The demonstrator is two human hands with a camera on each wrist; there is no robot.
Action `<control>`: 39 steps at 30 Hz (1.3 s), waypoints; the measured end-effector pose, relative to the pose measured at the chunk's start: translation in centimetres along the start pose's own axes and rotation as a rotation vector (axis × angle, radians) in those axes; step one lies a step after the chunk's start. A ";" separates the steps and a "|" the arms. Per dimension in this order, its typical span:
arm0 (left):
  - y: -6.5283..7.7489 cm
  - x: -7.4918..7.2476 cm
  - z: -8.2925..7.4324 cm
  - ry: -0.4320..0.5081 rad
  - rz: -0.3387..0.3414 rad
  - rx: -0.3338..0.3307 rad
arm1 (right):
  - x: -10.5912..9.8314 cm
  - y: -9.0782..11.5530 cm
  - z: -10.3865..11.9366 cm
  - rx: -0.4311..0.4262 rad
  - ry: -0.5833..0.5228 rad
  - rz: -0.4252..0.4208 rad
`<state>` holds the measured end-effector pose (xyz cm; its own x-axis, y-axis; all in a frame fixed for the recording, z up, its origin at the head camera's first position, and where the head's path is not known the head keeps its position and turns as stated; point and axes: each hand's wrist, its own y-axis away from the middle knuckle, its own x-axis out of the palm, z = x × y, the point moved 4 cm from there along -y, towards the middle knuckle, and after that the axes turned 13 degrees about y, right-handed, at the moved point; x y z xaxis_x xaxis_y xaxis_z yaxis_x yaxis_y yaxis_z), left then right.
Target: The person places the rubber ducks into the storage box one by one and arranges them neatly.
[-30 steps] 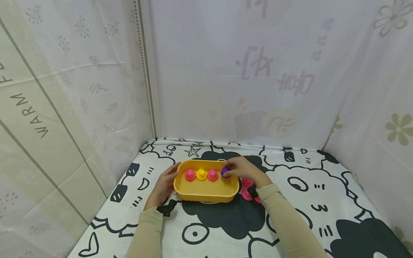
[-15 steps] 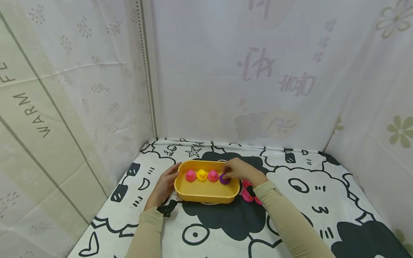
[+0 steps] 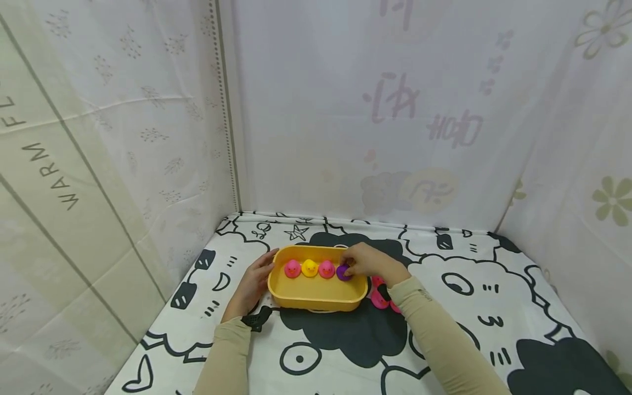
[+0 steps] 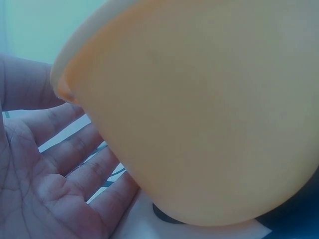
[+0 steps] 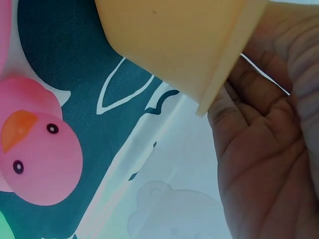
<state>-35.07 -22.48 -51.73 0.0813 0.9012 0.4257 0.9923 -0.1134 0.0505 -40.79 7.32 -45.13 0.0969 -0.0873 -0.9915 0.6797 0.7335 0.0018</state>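
A yellow plastic tub (image 3: 316,303) stands on the patterned cloth in the head view. Inside it, a pink rubber duck (image 3: 293,269), a yellow rubber duck (image 3: 309,267) and another pink duck (image 3: 327,269) form a row. At the row's right end my right hand (image 3: 367,260) pinches a purple rubber duck (image 3: 343,272), partly hidden by the fingers. In the right wrist view the tub's rim hides my fingertips. My left hand (image 3: 254,282) rests against the tub's left end. Its fingers lie fairly straight along the outside wall in the left wrist view.
More pink ducks (image 3: 379,299) sit just outside the tub's right end, partly behind the right wrist; one pink duck (image 5: 42,149) shows closely in the right wrist view. A green object (image 5: 5,231) peeks in at that view's corner. Printed curtains (image 3: 345,137) enclose the back and sides.
The purple duck has come down slightly to line up with the row, and my right fingers have shifted a little around it. My left hand stays at the tub's end.
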 end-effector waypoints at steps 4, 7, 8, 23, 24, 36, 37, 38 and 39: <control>0.0 0.0 0.1 -0.004 -0.004 -0.001 | 0.1 0.2 -0.2 0.022 -0.058 -0.005; 0.0 -0.2 0.3 -0.007 -0.016 -0.003 | 0.3 0.3 -0.4 0.035 -0.110 -0.001; 0.1 -0.3 0.3 -0.011 -0.019 -0.001 | 0.3 0.3 -0.5 0.038 -0.124 0.000; -0.1 -0.4 0.4 0.007 -0.026 -0.011 | 0.0 1.1 -1.3 0.033 -0.306 -0.024; -0.2 -0.4 0.4 0.007 -0.026 -0.008 | -0.1 1.1 -1.2 0.030 -0.323 -0.028; -0.2 -0.3 0.3 -0.003 -0.018 0.002 | -0.4 1.6 -1.5 0.040 -0.364 -0.058; -0.2 -0.3 0.3 -0.002 -0.022 0.003 | -0.4 1.8 -1.5 0.041 -0.372 -0.064; -0.2 -0.2 0.4 -0.002 -0.026 0.005 | -0.5 2.0 -1.5 0.042 -0.378 -0.070; -0.2 -0.2 0.4 -0.004 -0.022 0.010 | -0.6 2.3 -1.4 0.046 -0.390 -0.076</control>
<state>-35.29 -22.45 -52.17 0.0599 0.9052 0.4207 0.9947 -0.0892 0.0505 -40.35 9.99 -44.69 0.3074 -0.3962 -0.8652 0.7269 0.6846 -0.0552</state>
